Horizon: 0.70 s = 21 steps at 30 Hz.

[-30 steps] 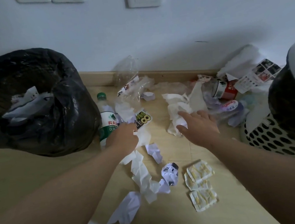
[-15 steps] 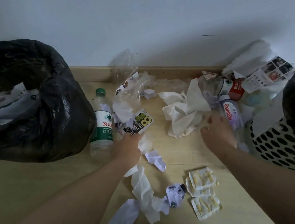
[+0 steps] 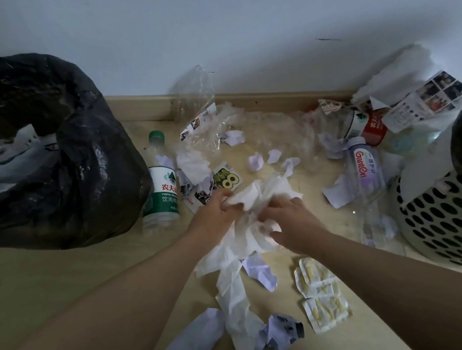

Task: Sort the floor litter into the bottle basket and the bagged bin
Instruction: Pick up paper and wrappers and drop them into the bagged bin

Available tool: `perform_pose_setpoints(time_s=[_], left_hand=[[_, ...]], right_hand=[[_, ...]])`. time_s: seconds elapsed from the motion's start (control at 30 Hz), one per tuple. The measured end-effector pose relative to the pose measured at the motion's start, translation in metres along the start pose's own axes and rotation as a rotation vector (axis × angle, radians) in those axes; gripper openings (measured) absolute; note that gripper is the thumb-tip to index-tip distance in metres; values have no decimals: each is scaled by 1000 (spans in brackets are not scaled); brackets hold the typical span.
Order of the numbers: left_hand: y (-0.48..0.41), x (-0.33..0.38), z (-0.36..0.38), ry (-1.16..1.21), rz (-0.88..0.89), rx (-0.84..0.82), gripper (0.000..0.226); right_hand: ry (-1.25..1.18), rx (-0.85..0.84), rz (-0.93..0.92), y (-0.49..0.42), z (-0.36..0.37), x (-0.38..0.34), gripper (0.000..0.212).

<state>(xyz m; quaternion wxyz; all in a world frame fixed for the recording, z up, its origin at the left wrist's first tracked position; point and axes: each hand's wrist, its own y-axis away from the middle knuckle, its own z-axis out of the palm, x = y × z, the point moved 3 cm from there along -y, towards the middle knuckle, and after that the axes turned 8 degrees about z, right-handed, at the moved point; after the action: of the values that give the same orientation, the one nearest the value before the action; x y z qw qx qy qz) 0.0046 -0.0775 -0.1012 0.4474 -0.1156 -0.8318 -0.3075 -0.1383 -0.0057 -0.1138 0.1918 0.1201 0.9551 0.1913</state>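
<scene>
1. The left hand [image 3: 214,214] and the right hand [image 3: 292,222] have come together at the middle of the floor [image 3: 48,284]. Half a second ago they were apart, the right one beside the GanTen bottle [image 3: 364,170].
2. Both now grip one bunch of white tissue [image 3: 256,198]. The fingers of each hand are curled into it, the left from the left side and the right from the right.
3. That tissue earlier lay loose as a heap nearer the wall. That spot now shows only small paper scraps [image 3: 255,161].
4. A long tissue strip [image 3: 232,291] hangs from the bunch down to the floor, ending near a crumpled printed paper ball [image 3: 281,333].
5. The black bagged bin [image 3: 83,169] stands at the left as before, with white paper inside it.
6. The green-label water bottle [image 3: 160,189] still lies just beside the bin.
7. The white perforated bottle basket [image 3: 445,221] stays at the right, with the GanTen bottle lying on the floor next to it.
8. The yellow-printed wrappers [image 3: 321,294] lie unmoved below the right hand.
</scene>
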Motion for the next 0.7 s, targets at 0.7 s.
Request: perform_pose_setpoints(time_s=[0.7], left_hand=[[34, 35, -17, 333, -142, -16, 26]], right_hand=[[-1139, -280, 422, 44, -54, -4, 46]])
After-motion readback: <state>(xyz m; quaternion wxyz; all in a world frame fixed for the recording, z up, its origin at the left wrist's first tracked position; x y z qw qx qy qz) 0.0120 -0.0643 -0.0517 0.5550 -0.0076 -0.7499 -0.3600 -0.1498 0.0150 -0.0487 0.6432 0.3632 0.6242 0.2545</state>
